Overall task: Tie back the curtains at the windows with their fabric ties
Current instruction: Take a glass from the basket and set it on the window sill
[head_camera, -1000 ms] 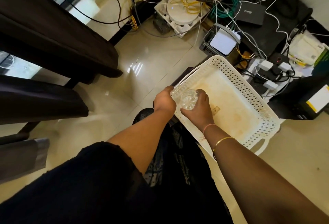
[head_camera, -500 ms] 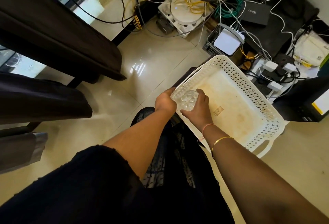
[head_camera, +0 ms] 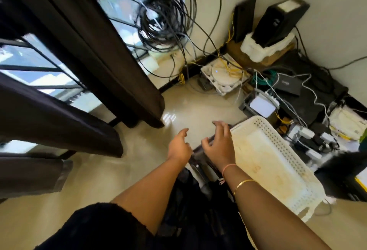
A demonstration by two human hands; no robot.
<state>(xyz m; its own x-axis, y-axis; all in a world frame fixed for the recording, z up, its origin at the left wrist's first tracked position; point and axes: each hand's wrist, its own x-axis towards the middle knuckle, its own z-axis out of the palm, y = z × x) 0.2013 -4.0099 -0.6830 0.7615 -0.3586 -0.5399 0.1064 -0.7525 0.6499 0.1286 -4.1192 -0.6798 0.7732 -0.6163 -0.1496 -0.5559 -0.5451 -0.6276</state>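
Dark brown curtains hang at the barred window on the left: one panel (head_camera: 95, 47) reaches down toward the floor, a second panel (head_camera: 49, 118) hangs lower left, and a third (head_camera: 27, 174) shows at the left edge. No fabric tie shows. My left hand (head_camera: 178, 146) hovers over the cream floor with fingers apart and nothing in it. My right hand (head_camera: 218, 144) is beside it, fingers spread, just left of a white perforated basket (head_camera: 294, 150). Both hands are apart from the curtains.
The white basket sits on a dark stand by my legs. A tangle of black cables (head_camera: 162, 17) hangs at the window corner. Routers, power strips and black boxes (head_camera: 278, 21) crowd the floor along the right wall. Glossy floor (head_camera: 190, 108) lies between curtains and basket.
The glass object my right hand held over the basket is no longer in view. Both hands have let go and opened, moving left off the basket rim. The view has tilted up toward the window.
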